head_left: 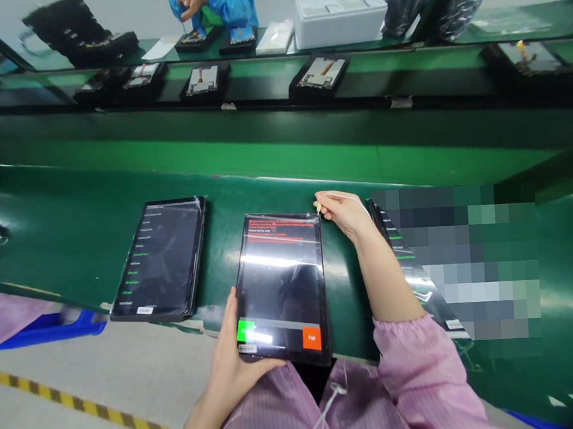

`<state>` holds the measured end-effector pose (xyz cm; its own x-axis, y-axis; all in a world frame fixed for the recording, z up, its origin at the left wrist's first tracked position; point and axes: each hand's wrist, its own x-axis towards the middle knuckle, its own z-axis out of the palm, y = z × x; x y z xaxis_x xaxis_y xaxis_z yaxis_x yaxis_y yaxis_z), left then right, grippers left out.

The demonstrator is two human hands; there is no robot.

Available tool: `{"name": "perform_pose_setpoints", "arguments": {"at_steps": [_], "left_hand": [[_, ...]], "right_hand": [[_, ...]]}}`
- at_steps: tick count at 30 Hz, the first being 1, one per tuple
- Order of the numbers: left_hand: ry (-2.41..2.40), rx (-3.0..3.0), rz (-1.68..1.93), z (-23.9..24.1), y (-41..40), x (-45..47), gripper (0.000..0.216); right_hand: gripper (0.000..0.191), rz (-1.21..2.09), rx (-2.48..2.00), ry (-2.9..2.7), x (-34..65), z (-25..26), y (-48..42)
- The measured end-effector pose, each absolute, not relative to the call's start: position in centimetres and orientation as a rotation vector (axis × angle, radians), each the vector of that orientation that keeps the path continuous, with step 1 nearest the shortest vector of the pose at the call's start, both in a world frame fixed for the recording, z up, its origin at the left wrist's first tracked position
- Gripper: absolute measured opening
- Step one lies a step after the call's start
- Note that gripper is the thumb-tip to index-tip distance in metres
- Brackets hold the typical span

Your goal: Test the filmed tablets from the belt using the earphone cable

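A tablet (280, 285) stands in front of me, its lower end reaching past the table's edge. Red text runs along the top of its dark screen, with a green button at lower left and an orange "Fail" button at lower right. My left hand (231, 355) grips the lower left edge, thumb under the bottom and fingers along the side. At the top right corner my right hand (344, 214) pinches a small pale-yellow plug (319, 207) on a thin white cable. The plug meets the tablet's corner; whether it is inserted I cannot tell.
Another tablet (161, 259) with a list on screen lies left. A third tablet (414, 265), partly hidden by blurred blocks, lies right. Behind, a black conveyor carries opened devices (320, 72) in black holders. Across it, a co-worker's hands (191, 2) show near a white foam box (341, 19).
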<state>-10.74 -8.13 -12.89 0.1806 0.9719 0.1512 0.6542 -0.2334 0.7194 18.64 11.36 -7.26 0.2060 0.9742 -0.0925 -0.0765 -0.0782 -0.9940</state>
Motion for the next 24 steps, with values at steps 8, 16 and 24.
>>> {"name": "perform_pose_setpoints", "arguments": {"at_steps": [8, 16, 24], "left_hand": [[1.531, 1.998, 0.841, -12.6, -8.1, -10.4, 0.132], [1.559, 2.038, 0.755, -12.2, -8.2, -10.1, 0.134], [1.572, 2.003, 0.696, -11.7, -8.1, -9.9, 0.139]], "right_hand": [[0.026, 1.235, -1.361, -0.983, 18.7, -6.7, 11.1], [0.039, 1.192, -1.392, -1.066, 18.6, -6.7, 10.9], [0.04, 1.16, -1.405, -1.052, 18.4, -6.4, 10.7]]}}
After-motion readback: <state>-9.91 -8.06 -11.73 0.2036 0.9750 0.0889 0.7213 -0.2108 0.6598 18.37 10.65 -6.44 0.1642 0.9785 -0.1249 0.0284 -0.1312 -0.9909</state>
